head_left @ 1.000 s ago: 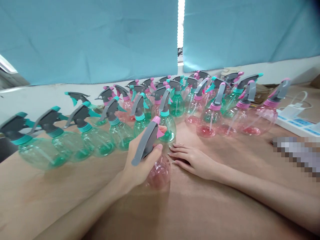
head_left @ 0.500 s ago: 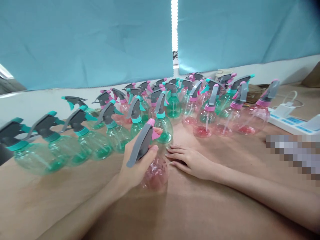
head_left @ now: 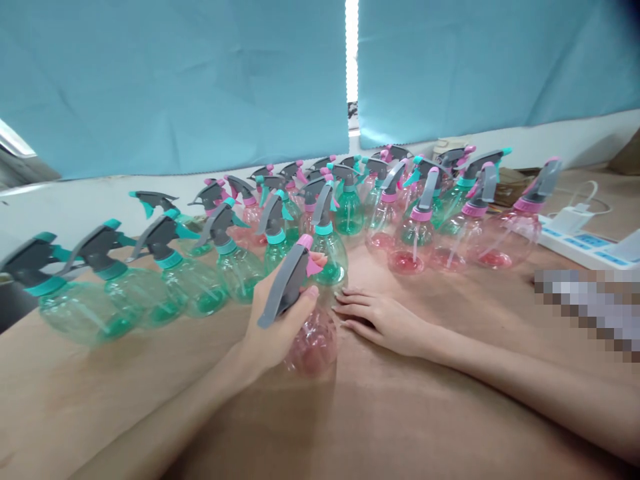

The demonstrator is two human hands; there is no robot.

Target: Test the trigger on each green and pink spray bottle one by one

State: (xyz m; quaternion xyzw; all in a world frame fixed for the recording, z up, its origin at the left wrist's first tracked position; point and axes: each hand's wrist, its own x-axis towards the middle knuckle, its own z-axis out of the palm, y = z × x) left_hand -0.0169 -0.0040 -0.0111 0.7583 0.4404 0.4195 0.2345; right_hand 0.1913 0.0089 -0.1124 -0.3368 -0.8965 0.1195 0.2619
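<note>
My left hand (head_left: 280,320) is wrapped round the neck of a pink spray bottle (head_left: 314,343). Its grey trigger head with a pink nozzle leans up and to the right above my thumb, and the neck itself is hidden by my fingers. My right hand (head_left: 383,320) lies palm down on the brown tabletop (head_left: 400,413), just right of that bottle, fingers stretched out and holding nothing. Directly behind both hands stands a green spray bottle (head_left: 331,260) with a teal collar.
A row of green spray bottles (head_left: 195,290) runs off to the left. Pink spray bottles (head_left: 407,250) stand to the right, with several mixed ones behind. A white power strip (head_left: 575,243) with plugs lies at the right. Blue sheeting (head_left: 175,87) covers the back wall.
The view has shifted very slightly, so the bottles at left sit a little further right. Both hands keep their places; the left still grips the pink spray bottle.
</note>
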